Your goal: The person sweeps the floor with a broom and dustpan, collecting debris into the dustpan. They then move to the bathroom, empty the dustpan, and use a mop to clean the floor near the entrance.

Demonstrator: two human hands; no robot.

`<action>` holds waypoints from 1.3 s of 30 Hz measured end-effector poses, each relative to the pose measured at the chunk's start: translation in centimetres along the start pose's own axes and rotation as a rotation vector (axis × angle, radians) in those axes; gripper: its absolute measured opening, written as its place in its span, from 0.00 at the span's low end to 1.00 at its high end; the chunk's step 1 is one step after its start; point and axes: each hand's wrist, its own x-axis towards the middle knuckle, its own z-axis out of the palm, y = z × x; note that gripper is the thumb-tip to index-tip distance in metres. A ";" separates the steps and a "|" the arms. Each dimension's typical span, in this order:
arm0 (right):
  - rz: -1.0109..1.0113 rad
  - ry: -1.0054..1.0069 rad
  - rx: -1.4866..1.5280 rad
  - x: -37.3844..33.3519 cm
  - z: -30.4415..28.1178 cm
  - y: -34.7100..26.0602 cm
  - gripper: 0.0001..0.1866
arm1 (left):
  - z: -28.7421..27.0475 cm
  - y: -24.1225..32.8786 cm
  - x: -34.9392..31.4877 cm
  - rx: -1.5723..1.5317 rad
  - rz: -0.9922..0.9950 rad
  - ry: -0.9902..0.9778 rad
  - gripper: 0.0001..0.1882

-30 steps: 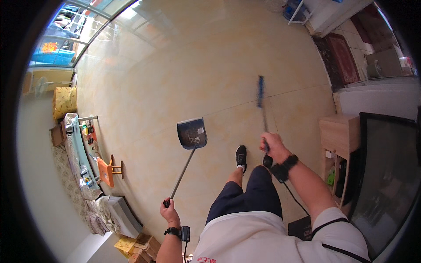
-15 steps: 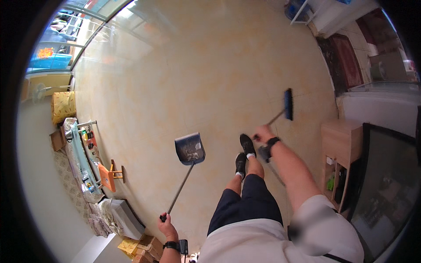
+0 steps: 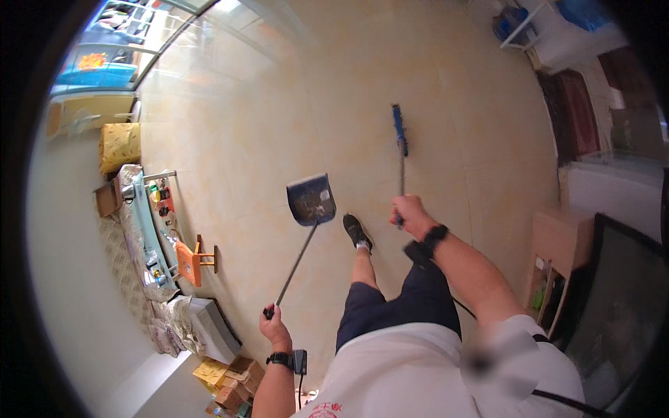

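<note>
My left hand (image 3: 275, 326) is closed round the grip of a long-handled dustpan (image 3: 311, 200). Its dark blue pan, with pale smudges inside, is out on the floor ahead and left of my foot. In my right hand (image 3: 412, 214) is the handle of a broom (image 3: 399, 129), fingers wrapped round the dark grip. The broom's narrow blue head is farther out, to the right of the pan and apart from it. One black shoe (image 3: 357, 232) shows between the two tools; my other foot is hidden.
An orange stool (image 3: 188, 263) stands at the left, near a low cluttered table (image 3: 150, 230). Cardboard boxes (image 3: 233, 383) lie at the lower left. On the right are a wooden cabinet (image 3: 561, 233) and a dark-framed panel (image 3: 613, 292). Tiled floor (image 3: 293, 104) stretches ahead.
The broom has swung leftward and farther out, its handle now nearly straight ahead. The dustpan appears slightly higher and farther right in view. One foot has left view; the whole view has shifted.
</note>
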 end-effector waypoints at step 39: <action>0.092 -0.254 -0.179 16.8 36.3 -9.6 0.09 | -7.0 1.6 16.9 -0.017 -0.148 0.129 0.06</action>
